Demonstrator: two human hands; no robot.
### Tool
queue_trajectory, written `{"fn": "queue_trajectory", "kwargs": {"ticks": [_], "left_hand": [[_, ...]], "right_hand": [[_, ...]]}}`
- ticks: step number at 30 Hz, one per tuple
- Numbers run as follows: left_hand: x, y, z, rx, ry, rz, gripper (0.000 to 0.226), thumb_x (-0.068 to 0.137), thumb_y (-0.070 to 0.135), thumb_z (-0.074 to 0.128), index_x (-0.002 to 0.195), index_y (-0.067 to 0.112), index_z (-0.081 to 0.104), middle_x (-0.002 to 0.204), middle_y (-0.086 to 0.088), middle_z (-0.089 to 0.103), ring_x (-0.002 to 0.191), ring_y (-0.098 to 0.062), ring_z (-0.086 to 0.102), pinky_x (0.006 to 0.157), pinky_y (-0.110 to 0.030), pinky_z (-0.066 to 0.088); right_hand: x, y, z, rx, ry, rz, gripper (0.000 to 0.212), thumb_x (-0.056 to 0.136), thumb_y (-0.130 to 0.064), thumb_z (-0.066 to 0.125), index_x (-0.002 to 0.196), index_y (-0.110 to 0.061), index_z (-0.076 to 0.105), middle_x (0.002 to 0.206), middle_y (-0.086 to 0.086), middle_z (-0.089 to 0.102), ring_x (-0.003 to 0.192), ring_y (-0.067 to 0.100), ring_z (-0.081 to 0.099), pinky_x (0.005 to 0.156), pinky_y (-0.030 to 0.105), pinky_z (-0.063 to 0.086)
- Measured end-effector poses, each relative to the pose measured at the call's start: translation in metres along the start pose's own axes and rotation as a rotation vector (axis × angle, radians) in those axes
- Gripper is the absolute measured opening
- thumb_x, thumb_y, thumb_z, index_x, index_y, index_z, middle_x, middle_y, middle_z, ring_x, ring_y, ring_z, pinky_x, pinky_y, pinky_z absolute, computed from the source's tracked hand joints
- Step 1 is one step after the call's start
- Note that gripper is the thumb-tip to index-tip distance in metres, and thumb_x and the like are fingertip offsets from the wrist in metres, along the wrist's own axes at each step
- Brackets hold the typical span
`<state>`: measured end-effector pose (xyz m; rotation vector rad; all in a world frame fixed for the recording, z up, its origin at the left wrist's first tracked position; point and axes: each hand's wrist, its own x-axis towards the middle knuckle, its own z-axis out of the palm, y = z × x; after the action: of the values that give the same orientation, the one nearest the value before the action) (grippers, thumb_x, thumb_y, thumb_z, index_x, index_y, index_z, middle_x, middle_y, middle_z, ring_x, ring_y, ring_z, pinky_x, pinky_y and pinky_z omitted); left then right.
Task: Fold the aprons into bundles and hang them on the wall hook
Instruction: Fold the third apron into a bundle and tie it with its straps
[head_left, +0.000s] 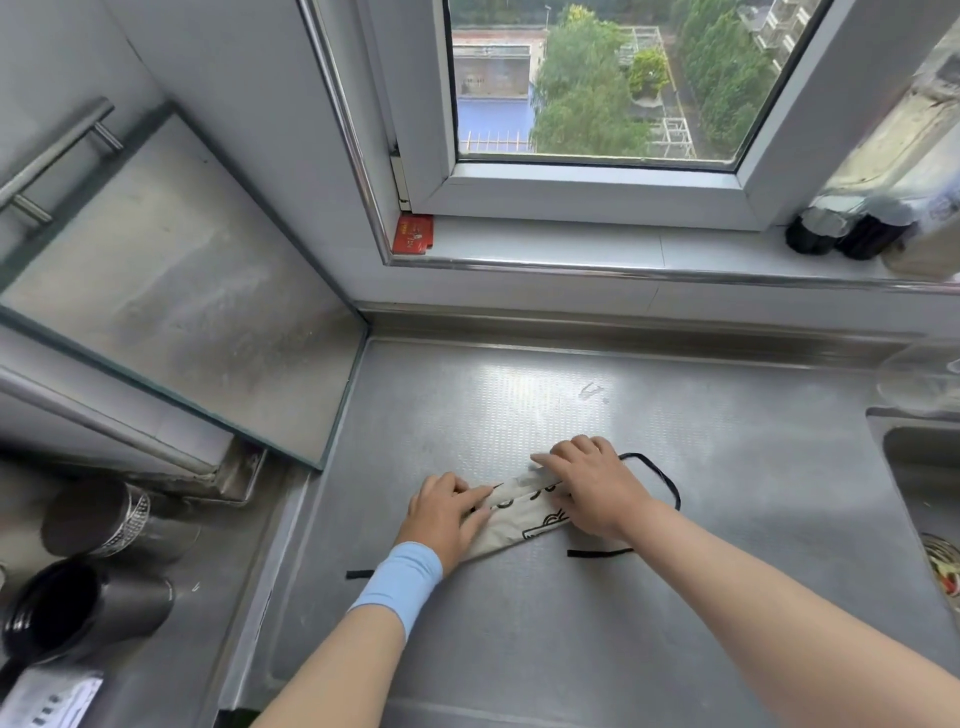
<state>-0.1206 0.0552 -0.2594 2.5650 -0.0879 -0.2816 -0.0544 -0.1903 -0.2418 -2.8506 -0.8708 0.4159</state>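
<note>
A beige apron (519, 512) with black printed outlines lies folded into a narrow strip on the steel counter (701, 452). Its black straps (665, 475) loop out to the right, and short strap ends show below and to the left. My left hand (447, 512), with a light blue wristband, presses flat on the strip's left end. My right hand (592, 483) presses on its right end, fingers pointing left over the fold. No wall hook is in view.
A sink (924, 493) opens at the right edge. Dark metal cups (93, 603) and a perforated canister (104, 519) stand at the lower left. Dark bottles (852, 228) sit on the window sill, with a red card (413, 234) in its corner. A glass panel (171, 291) leans at the left.
</note>
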Motion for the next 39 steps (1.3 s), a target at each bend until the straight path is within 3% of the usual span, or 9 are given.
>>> {"fn": "queue_trajectory", "kwargs": {"ticks": [8, 16, 22, 25, 28, 31, 34, 35, 39], "left_hand": [[-0.007, -0.035, -0.042, 0.078, -0.157, -0.158, 0.018, 0.097, 0.037, 0.049, 0.103, 0.031, 0.066, 0.103, 0.009, 0.067, 0.098, -0.017, 0.061, 0.079, -0.028, 0.047], [-0.018, -0.062, -0.069, 0.371, -0.261, -0.265, 0.026, 0.098, 0.037, 0.038, 0.099, 0.03, 0.063, 0.098, 0.001, 0.069, 0.087, -0.023, 0.062, 0.074, -0.029, 0.049], [-0.005, -0.027, -0.072, 0.795, -0.187, -0.186, 0.038, 0.09, 0.03, 0.035, 0.111, 0.026, 0.066, 0.12, 0.002, 0.059, 0.115, -0.022, 0.048, 0.096, -0.036, 0.032], [-0.006, 0.003, -0.059, 0.502, 0.156, 0.029, 0.043, 0.069, 0.025, 0.046, 0.107, 0.021, 0.065, 0.119, -0.002, 0.057, 0.11, -0.026, 0.055, 0.092, -0.039, 0.037], [-0.005, 0.029, -0.025, 0.348, 0.07, 0.264, 0.046, 0.077, 0.034, 0.059, 0.121, 0.019, 0.058, 0.13, -0.001, 0.053, 0.123, -0.026, 0.05, 0.103, -0.039, 0.039], [0.006, 0.025, -0.003, 0.225, -0.067, 0.117, 0.045, 0.09, 0.04, 0.058, 0.131, 0.023, 0.051, 0.146, 0.005, 0.041, 0.141, -0.02, 0.03, 0.117, -0.033, 0.019], [0.012, 0.015, 0.005, 0.071, -0.002, 0.106, 0.026, 0.085, 0.025, 0.068, 0.111, 0.021, 0.066, 0.128, 0.004, 0.057, 0.121, -0.021, 0.051, 0.104, -0.033, 0.034], [0.013, 0.014, 0.007, 0.048, 0.034, 0.093, 0.021, 0.082, 0.021, 0.072, 0.102, 0.021, 0.069, 0.118, 0.004, 0.062, 0.112, -0.023, 0.056, 0.098, -0.036, 0.041], [0.016, 0.016, 0.014, 0.062, 0.144, 0.077, 0.016, 0.076, 0.019, 0.077, 0.085, 0.028, 0.066, 0.094, 0.012, 0.062, 0.091, -0.018, 0.059, 0.08, -0.032, 0.044]], "right_hand": [[0.015, -0.002, -0.006, 0.054, -0.039, 0.03, 0.027, 0.086, -0.025, 0.067, 0.111, -0.034, 0.063, 0.114, -0.008, 0.051, 0.101, 0.017, 0.055, 0.084, 0.031, 0.034], [0.019, 0.001, -0.013, 0.096, -0.128, 0.158, 0.027, 0.085, -0.021, 0.061, 0.11, -0.028, 0.065, 0.104, -0.007, 0.066, 0.096, 0.02, 0.06, 0.071, 0.028, 0.031], [0.019, -0.002, -0.014, 0.106, -0.124, 0.177, 0.03, 0.083, -0.021, 0.057, 0.112, -0.028, 0.063, 0.104, -0.005, 0.068, 0.096, 0.023, 0.062, 0.072, 0.03, 0.035], [0.017, -0.003, -0.013, 0.114, -0.103, 0.18, 0.027, 0.082, -0.026, 0.057, 0.108, -0.028, 0.063, 0.103, -0.005, 0.068, 0.096, 0.023, 0.061, 0.073, 0.031, 0.035], [0.016, -0.007, -0.009, 0.154, -0.074, 0.217, 0.023, 0.093, -0.042, 0.051, 0.102, -0.027, 0.066, 0.101, -0.003, 0.065, 0.095, 0.023, 0.06, 0.078, 0.034, 0.038], [0.015, -0.004, -0.007, 0.15, -0.111, 0.246, 0.033, 0.103, -0.041, 0.039, 0.102, -0.028, 0.069, 0.105, -0.001, 0.061, 0.1, 0.024, 0.058, 0.081, 0.035, 0.037], [0.013, -0.001, -0.004, 0.017, 0.013, 0.211, 0.023, 0.1, -0.034, 0.049, 0.099, -0.022, 0.069, 0.102, 0.001, 0.059, 0.094, 0.025, 0.057, 0.08, 0.037, 0.042], [0.011, -0.001, -0.003, -0.064, 0.097, 0.203, 0.01, 0.093, -0.026, 0.061, 0.095, -0.02, 0.068, 0.098, 0.003, 0.059, 0.088, 0.026, 0.056, 0.075, 0.037, 0.043], [0.001, -0.002, 0.004, -0.131, 0.259, -0.052, 0.05, 0.055, 0.007, 0.062, 0.1, -0.015, 0.063, 0.102, 0.008, 0.058, 0.084, 0.027, 0.054, 0.069, 0.037, 0.047]]}}
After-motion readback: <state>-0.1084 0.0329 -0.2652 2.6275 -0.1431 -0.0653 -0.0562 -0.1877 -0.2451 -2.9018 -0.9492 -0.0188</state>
